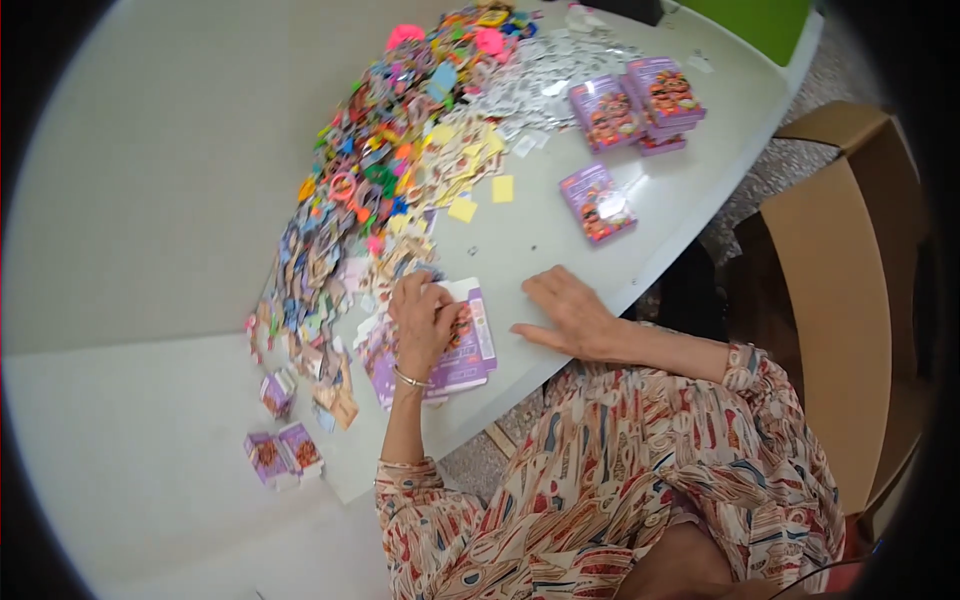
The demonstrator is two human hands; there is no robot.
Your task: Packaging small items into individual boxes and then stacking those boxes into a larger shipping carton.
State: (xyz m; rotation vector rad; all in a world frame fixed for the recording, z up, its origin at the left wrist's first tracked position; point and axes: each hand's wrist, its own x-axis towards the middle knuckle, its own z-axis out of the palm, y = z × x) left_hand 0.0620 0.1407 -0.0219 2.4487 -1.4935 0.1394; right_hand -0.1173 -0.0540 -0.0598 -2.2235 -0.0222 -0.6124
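Note:
My left hand [424,312], with a bracelet at the wrist, rests over a stack of flattened purple cardboard boxes [468,378] near the table's front edge. Its fingers are bent and pressed together on the upper part of a flat box; the fingertips are partly hidden. To the right, my right hand [575,318] is spread low over the white table [505,255], thumb and fingers apart, holding nothing. Just beyond the left hand begins a heap of small colourful trinkets [375,170], with yellow cards [462,210] along its right side.
Filled purple boxes [665,92] are stacked at the far right, and a single purple box [598,204] lies closer. Small silvery packets [560,70] spread at the back. More purple boxes [284,455] stand at the left. An open brown carton [835,250] sits right of the table.

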